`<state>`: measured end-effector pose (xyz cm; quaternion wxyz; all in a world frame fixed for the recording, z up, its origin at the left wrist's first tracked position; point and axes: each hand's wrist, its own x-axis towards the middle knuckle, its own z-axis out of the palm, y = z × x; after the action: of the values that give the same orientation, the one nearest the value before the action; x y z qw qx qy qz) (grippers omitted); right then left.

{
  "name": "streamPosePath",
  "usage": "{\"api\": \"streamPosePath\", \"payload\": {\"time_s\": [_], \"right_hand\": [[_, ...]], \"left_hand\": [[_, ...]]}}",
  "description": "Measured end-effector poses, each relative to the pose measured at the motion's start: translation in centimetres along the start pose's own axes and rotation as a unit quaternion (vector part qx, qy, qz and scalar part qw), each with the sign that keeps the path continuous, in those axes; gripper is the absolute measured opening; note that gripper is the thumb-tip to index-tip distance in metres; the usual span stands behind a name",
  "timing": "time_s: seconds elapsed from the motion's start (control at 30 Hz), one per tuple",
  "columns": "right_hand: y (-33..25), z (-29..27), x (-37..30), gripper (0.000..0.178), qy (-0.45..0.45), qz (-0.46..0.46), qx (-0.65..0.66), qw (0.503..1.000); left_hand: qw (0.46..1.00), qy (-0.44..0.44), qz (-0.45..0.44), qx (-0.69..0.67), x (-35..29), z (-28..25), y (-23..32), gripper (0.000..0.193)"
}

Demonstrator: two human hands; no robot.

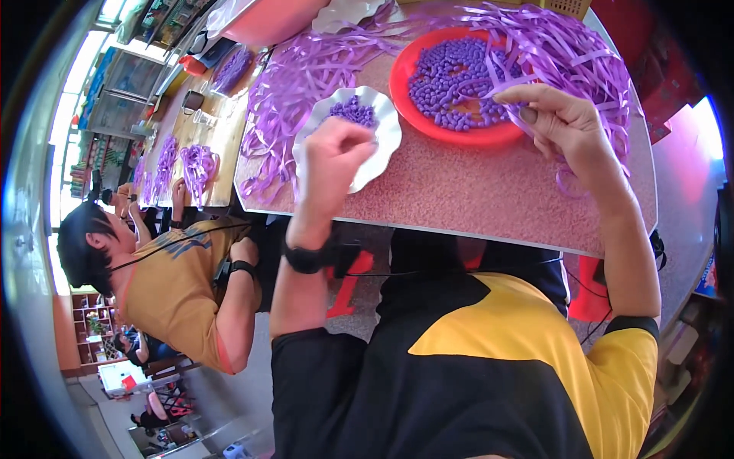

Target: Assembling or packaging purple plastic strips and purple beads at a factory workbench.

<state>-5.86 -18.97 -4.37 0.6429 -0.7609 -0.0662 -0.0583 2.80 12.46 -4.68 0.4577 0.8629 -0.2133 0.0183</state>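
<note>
My left hand is over the near part of a white wavy-edged plate with small purple beads in it. Its fingers are curled together and smeared by motion, so what they hold, if anything, does not show. Thumb and forefinger of my right hand pinch together above the right rim of a red plate. Thin purple ribbon runs at those fingertips. Many purple beads lie spread in the red plate.
Heaps of purple ribbon cover the table's left side and far right. A pink basin stands at the far left. On my left, a person in an orange-brown shirt sits by a wooden table with more ribbon bundles.
</note>
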Motion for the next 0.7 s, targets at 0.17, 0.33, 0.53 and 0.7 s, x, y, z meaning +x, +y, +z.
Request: {"api": "streamPosePath", "payload": {"time_s": [0.17,0.33,0.53,0.7], "right_hand": [[0.1,0.1,0.0,0.021,-0.039,-0.031,-0.005,0.999],[0.6,0.4,-0.2,0.019,-0.037,-0.026,0.011,0.999],[0.3,0.6,-0.4,0.018,-0.026,-0.045,0.011,0.999],[0.1,0.6,-0.5,0.016,-0.044,-0.048,-0.005,0.998]], "left_hand": [[0.977,-0.021,0.054,0.207,-1.3,-3.3,-4.3,0.011],[0.954,-0.063,0.069,0.284,-1.4,-3.1,-2.6,0.013],[0.945,-0.070,0.096,0.305,-1.6,-3.3,-3.0,0.010],[0.949,-0.081,0.109,0.286,-1.5,-2.6,-2.6,0.008]]}}
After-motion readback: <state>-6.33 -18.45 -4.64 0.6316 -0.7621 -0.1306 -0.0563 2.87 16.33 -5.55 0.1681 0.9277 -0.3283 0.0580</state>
